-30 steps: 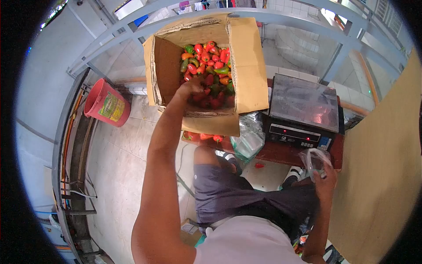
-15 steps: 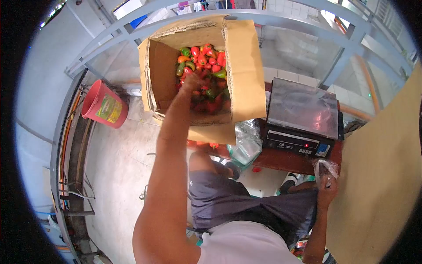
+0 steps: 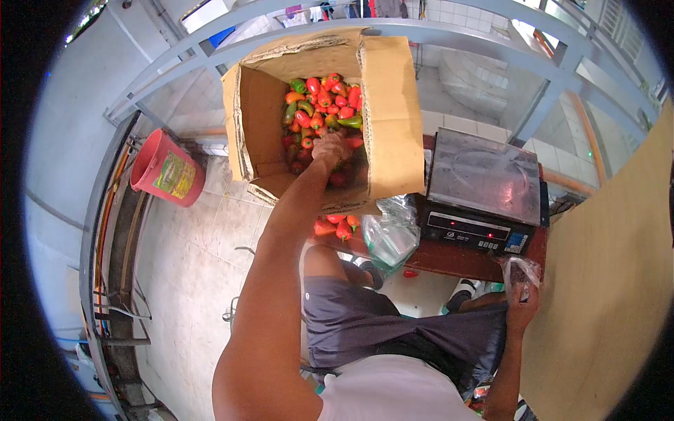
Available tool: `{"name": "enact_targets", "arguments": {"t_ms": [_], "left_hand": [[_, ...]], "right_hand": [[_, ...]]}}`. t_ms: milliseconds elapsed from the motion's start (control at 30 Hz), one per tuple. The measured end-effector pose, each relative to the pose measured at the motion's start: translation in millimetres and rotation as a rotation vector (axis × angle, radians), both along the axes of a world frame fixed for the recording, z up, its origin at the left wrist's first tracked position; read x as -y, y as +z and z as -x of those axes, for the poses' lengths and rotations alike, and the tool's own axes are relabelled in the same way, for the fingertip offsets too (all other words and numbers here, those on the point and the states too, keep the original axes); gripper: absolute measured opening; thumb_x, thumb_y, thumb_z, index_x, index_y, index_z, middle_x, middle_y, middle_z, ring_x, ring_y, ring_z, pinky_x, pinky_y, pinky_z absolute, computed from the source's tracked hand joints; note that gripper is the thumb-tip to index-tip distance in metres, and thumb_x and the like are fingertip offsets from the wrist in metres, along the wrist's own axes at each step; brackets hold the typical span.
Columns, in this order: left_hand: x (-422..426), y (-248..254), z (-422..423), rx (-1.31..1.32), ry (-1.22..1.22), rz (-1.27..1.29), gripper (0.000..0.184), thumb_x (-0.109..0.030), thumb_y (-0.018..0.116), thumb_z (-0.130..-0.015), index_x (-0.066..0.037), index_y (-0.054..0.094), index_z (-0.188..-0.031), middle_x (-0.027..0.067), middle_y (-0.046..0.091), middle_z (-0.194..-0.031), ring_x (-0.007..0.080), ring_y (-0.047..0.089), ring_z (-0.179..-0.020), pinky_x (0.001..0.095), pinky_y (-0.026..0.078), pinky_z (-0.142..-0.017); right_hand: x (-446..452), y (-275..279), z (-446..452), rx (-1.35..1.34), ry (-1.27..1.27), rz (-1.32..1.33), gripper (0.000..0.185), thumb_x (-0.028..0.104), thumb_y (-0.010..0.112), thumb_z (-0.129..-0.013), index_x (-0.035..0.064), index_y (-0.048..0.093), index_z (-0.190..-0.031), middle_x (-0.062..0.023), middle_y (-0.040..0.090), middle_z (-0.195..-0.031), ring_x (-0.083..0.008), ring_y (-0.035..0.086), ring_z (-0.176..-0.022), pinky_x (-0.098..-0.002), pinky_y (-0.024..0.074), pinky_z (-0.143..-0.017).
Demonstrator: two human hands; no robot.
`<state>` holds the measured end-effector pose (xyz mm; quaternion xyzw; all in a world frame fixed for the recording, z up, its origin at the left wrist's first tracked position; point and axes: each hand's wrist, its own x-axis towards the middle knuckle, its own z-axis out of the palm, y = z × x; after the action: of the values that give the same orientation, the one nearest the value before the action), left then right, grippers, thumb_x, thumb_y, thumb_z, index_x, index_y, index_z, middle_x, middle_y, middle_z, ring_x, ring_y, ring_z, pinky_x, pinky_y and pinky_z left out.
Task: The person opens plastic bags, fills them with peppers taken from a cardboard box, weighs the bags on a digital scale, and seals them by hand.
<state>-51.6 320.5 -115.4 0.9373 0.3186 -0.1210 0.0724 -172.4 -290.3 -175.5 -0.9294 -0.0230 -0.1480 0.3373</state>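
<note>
Peppers, red and green, in a cardboard box; hands well apart.
Left hand reaches in among the peppers, fingertips hidden (cannot tell whether they grip one); right hand is closed on a clear bag at the bench's near right corner. More peppers lie just below the box's near edge, beside a clear plastic bundle. Right of the box: scale, red lights on its front panel, small print and blue sticker illegible. Far left, red bucket, green-yellow label unreadable. Versus half a second ago: left hand shifted rightward and nearer the body; near flap covers less of the lower peppers; right hand about unchanged.
</note>
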Motion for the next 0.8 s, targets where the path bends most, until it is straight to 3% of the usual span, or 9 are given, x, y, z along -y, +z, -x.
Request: {"name": "enact_targets", "arguments": {"t_ms": [233,333,533,567,633,667,700,733,800], "left_hand": [[-33,-37,-2,0.157,0.073,-0.012,0.041,-0.033,0.066,-0.089,-0.011,0.063,-0.124,0.0176,0.063,-0.131,0.0349,0.059,-0.124,0.0455,0.047,-0.102],[-47,-52,-7,0.205,0.001,-0.063,0.043,-0.036,0.068,-0.087,-0.008,0.065,-0.119,0.0203,0.067,-0.122,0.0355,0.064,-0.115,0.0453,0.05,-0.098],[-62,-28,0,0.439,-0.025,-0.035,0.035,-0.031,0.072,-0.08,-0.004,0.071,-0.102,0.0232,0.071,-0.103,0.0375,0.07,-0.098,0.042,0.058,-0.082],[-70,-24,0,0.477,0.038,-0.022,0.032,-0.022,0.075,-0.075,-0.001,0.07,-0.099,0.0201,0.073,-0.095,0.0357,0.072,-0.089,0.0422,0.058,-0.076],[-88,-19,0,0.886,0.152,0.415,0.024,-0.015,0.077,-0.076,-0.002,0.069,-0.095,0.0134,0.073,-0.087,0.0301,0.072,-0.079,0.0443,0.059,-0.066],[-88,-4,5,0.855,0.282,0.736,0.019,-0.011,0.075,-0.078,-0.002,0.069,-0.093,0.0111,0.072,-0.086,0.0271,0.072,-0.076,0.0448,0.059,-0.062],[-60,46,28,0.805,0.413,1.055,0.014,-0.006,0.073,-0.08,-0.003,0.069,-0.092,0.0089,0.071,-0.085,0.0242,0.071,-0.074,0.0453,0.06,-0.059],[-33,78,46,0.852,0.44,1.134,0.02,-0.004,0.072,-0.082,-0.005,0.067,-0.102,0.0104,0.072,-0.089,0.0242,0.071,-0.073,0.0428,0.06,-0.056],[-8,106,78,0.885,0.305,1.21,0.026,-0.006,0.072,-0.082,-0.004,0.063,-0.106,0.0091,0.07,-0.095,0.0227,0.069,-0.075,0.0405,0.06,-0.056]], "right_hand": [[8,-10,-3,-0.001,-0.029,0.022,0.033,0.021,0.063,-0.094,-0.006,0.062,-0.112,-0.0235,0.064,-0.104,-0.0374,0.062,-0.097,-0.0428,0.0469,-0.089],[5,-4,0,-0.026,-0.009,-0.02,0.034,0.022,0.063,-0.094,-0.0053,0.062,-0.115,-0.023,0.064,-0.107,-0.0364,0.062,-0.1,-0.0426,0.0466,-0.09],[11,-3,2,-0.028,0.048,-0.005,0.036,0.021,0.062,-0.094,-0.0046,0.061,-0.119,-0.0217,0.064,-0.112,-0.0361,0.062,-0.104,-0.042,0.0459,-0.094],[11,-1,2,-0.039,0.059,-0.016,0.036,0.021,0.062,-0.094,-0.005,0.06,-0.119,-0.0215,0.064,-0.112,-0.0362,0.061,-0.105,-0.0418,0.0457,-0.094],[17,-2,2,-0.055,0.081,-0.044,0.037,0.02,0.063,-0.093,-0.0057,0.06,-0.12,-0.0216,0.064,-0.114,-0.0367,0.06,-0.107,-0.0415,0.0451,-0.096],[23,-10,0,-0.058,0.094,-0.064,0.038,0.019,0.063,-0.092,-0.006,0.06,-0.12,-0.0219,0.063,-0.115,-0.037,0.06,-0.109,-0.0415,0.0446,-0.097],[26,-15,0,-0.063,0.11,-0.085,0.038,0.018,0.064,-0.091,-0.0063,0.059,-0.12,-0.0223,0.063,-0.117,-0.0373,0.059,-0.111,-0.0414,0.0441,-0.098],[21,-10,0,-0.048,0.103,-0.054,0.039,0.017,0.065,-0.09,-0.0065,0.059,-0.121,-0.0228,0.062,-0.119,-0.0375,0.059,-0.112,-0.0417,0.0439,-0.099],[-5,12,3,-0.02,0.084,0.003,0.042,0.015,0.066,-0.086,-0.0069,0.058,-0.121,-0.0237,0.06,-0.123,-0.0379,0.058,-0.114,-0.0425,0.0433,-0.1]]}}
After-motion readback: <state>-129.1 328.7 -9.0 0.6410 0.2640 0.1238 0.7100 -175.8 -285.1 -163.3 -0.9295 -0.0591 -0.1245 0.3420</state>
